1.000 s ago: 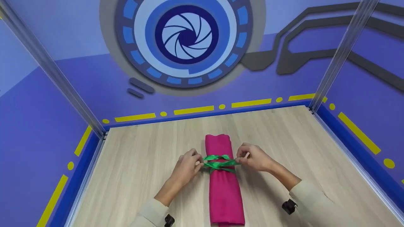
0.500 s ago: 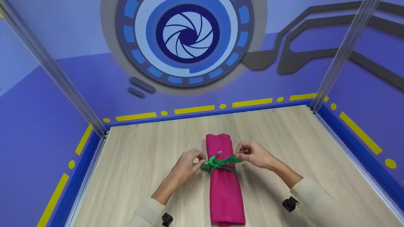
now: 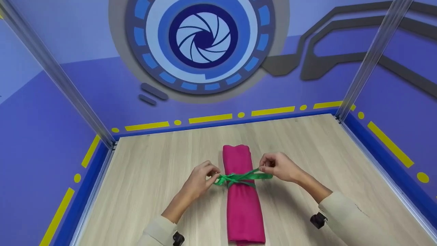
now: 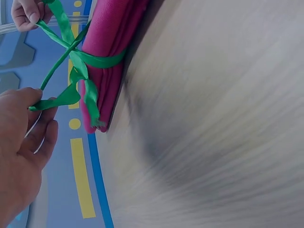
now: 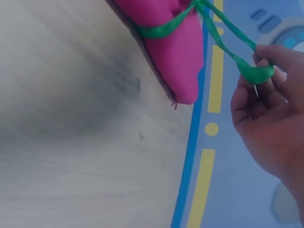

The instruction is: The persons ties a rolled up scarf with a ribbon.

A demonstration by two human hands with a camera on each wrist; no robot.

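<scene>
Behind pink cloth [image 3: 243, 201], patterned wall [image 3: 205, 80]

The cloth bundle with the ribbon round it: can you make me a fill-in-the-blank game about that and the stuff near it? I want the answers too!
1. The ribbon around the cloth bundle is coloured ____.
2. The left-hand grip pinches the ribbon, and so does the ____-hand grip.
3. The painted dashes along the bottom of the back wall are ____.

Missing words: green; right; yellow.
</scene>
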